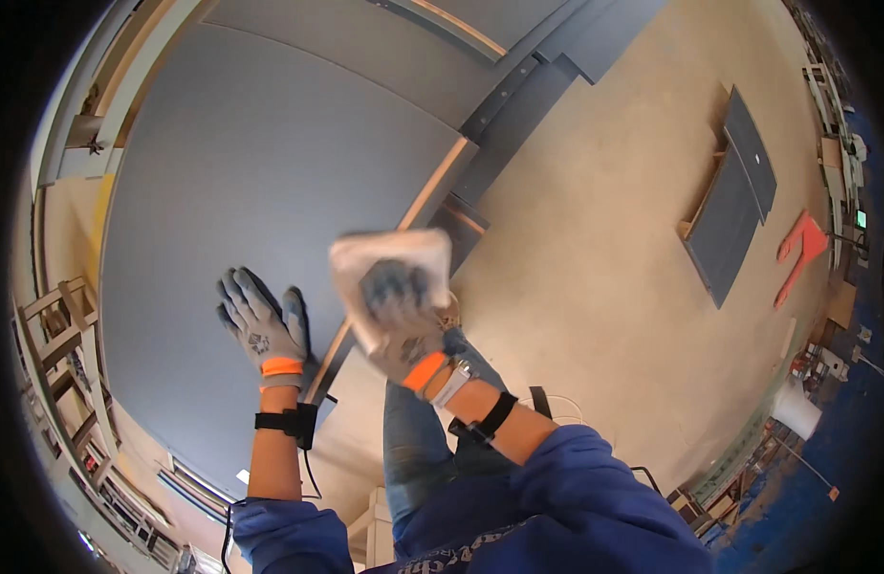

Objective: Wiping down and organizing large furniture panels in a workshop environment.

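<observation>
A large dark grey panel with a bare wood-coloured edge lies in front of me. On its surface my left hand, in a grey work glove with an orange cuff, rests flat with the fingers spread. At the panel's right edge my right hand, gloved the same way, grips a pale folded cloth. Motion blurs this hand and the cloth, and the fingers lie over the cloth's face. Whether the cloth touches the edge, I cannot tell.
More grey panels adjoin at the far side. On the beige floor to the right lie grey boards and a red forked piece. Wooden racks stand along the left, and a white bucket is at the lower right.
</observation>
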The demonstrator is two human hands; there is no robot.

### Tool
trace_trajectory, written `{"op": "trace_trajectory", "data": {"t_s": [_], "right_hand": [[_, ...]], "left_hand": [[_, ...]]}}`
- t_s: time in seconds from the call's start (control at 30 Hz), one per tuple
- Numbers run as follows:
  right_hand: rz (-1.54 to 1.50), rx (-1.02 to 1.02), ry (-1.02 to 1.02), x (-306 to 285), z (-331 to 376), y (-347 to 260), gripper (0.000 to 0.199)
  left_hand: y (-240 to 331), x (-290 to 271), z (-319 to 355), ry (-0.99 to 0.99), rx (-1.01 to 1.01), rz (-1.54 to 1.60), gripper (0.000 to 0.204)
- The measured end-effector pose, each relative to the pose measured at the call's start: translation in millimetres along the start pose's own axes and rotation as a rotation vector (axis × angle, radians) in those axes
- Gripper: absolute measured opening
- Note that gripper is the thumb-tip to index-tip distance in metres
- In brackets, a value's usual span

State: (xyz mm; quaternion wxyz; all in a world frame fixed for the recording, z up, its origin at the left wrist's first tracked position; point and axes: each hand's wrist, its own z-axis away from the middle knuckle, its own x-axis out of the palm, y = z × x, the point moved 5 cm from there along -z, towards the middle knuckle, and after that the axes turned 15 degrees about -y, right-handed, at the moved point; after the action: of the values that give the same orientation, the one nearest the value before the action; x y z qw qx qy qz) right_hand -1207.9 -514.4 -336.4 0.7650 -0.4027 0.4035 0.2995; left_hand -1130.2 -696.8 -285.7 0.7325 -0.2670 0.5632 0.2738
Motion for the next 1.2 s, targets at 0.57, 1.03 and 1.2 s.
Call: {"op": "trace_trajectory", "data": {"t_s": [0.57, 1.03, 1.2], "right_hand": [[0.281, 0.275, 0.137, -154, -280, 32, 0.060], [0.198, 0.142, -0.035, -204, -427, -34, 0.059], [0.173, 0.042, -0.067, -208, -438, -54, 0.064]], "left_hand": [[-5, -15, -3, -0.261, -0.027, 0.188, 0.089], [-44, -46, -34, -0.383, 0.010, 0.420, 0.088], [-143, -42, -91, -0.115, -0.281, 0.239, 0.079]]}}
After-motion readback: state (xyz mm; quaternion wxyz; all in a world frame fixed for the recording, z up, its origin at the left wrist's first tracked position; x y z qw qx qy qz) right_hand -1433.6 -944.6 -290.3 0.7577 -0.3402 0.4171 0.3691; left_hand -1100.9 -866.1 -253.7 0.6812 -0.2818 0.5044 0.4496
